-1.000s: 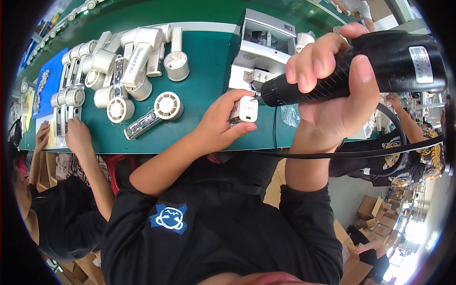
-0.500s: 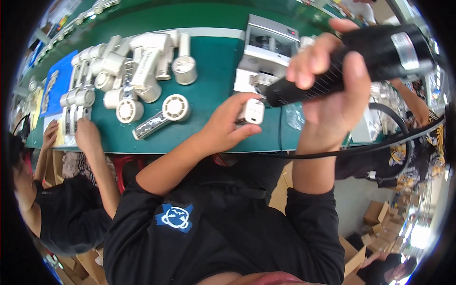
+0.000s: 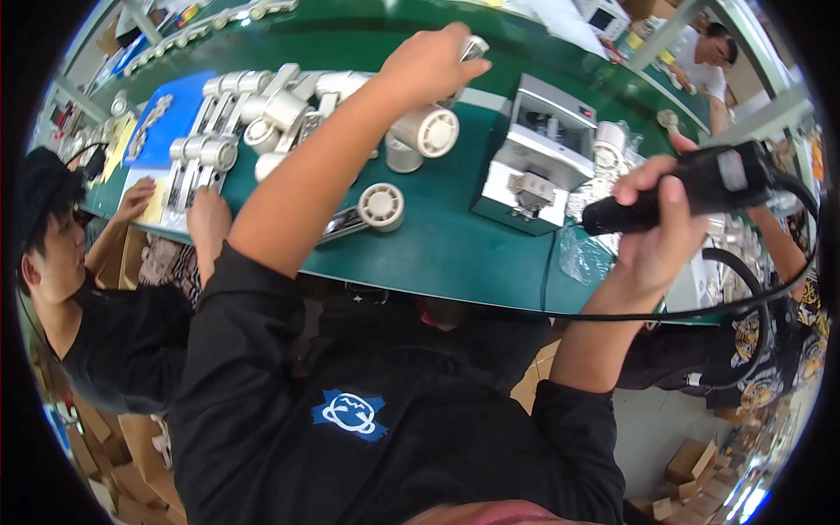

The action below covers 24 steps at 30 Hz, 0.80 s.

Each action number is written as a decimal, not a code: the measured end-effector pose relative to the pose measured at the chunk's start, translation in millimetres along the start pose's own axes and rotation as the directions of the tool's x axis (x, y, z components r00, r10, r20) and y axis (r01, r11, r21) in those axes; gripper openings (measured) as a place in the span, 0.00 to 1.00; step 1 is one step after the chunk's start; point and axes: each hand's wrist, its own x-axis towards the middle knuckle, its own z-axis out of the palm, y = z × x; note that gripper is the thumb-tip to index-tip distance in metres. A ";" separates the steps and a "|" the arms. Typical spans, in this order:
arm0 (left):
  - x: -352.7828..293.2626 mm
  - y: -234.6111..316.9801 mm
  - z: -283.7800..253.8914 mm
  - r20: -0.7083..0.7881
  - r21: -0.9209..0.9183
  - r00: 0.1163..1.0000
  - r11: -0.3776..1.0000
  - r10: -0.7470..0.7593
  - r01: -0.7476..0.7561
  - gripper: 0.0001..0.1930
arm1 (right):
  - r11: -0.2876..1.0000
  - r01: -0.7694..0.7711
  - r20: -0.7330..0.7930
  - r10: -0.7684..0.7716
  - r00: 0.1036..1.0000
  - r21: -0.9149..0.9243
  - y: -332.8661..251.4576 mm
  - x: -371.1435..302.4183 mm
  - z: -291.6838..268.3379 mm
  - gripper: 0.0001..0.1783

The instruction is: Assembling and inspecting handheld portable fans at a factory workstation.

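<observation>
My left hand [image 3: 429,68] reaches out to the far middle of the bench, fingers closed round the handle of a white hair-dryer-shaped housing [image 3: 424,131]. Its round, spoked end faces me, above another white housing standing behind it. On the right, my right hand [image 3: 658,223] grips a black electric screwdriver [image 3: 691,185], its tip pointing left toward a silver-grey screw feeder [image 3: 547,144]. One more white housing [image 3: 381,207] lies on the green bench below my left forearm, its handle partly hidden by the arm.
A pile of white housings [image 3: 284,109] sits at the left, beside a blue tray [image 3: 171,109]. A person [image 3: 96,289] works there with both hands. The screwdriver's black cable [image 3: 630,317] runs across the bench's front edge. A clear plastic bag [image 3: 582,258] lies near the feeder.
My left hand has moved up and away from the screwdriver tip, carrying the white housing to the pile's far right side. My right hand has lowered the screwdriver to the right.
</observation>
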 end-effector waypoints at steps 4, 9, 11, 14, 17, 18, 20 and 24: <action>39.5 -14.8 38.7 0.298 0.314 0.950 0.949 -0.094 -0.005 0.22 | 0.986 -0.060 -0.060 0.051 0.997 -0.155 -5.7 -8.2 -1.3 0.26; 46.3 -36.1 65.2 0.384 0.534 0.910 0.842 -0.158 -0.079 0.15 | 0.978 -0.208 -0.079 0.208 0.975 0.007 -3.3 -20.2 -1.6 0.24; 47.0 -55.1 72.0 0.397 0.591 0.900 0.801 -0.182 -0.098 0.13 | 0.973 -0.230 -0.022 0.230 0.973 -0.020 -10.4 -17.6 -0.5 0.24; 46.8 -53.9 82.4 0.387 0.668 0.876 0.742 -0.288 -0.052 0.10 | 0.976 -0.215 -0.047 0.213 0.976 -0.044 -16.1 -13.7 -0.9 0.23; 45.1 -50.4 97.1 0.355 0.733 0.891 0.676 -0.283 -0.078 0.11 | 0.968 -0.248 -0.045 0.247 0.968 -0.035 -17.4 -15.1 -1.4 0.23; 47.0 -49.8 99.3 0.355 0.737 0.894 0.670 -0.272 -0.089 0.11 | 0.969 -0.246 -0.031 0.245 0.969 -0.028 -14.3 -14.0 -2.1 0.24; 46.2 -36.0 95.4 0.415 0.765 0.864 0.623 -0.285 -0.163 0.15 | 0.972 -0.235 -0.043 0.234 0.971 -0.028 -6.8 -11.2 -2.8 0.24; 52.7 -13.1 78.2 0.461 0.791 0.807 0.584 -0.370 -0.183 0.17 | 0.967 -0.253 0.020 0.253 0.967 -0.027 -4.4 5.2 -7.6 0.25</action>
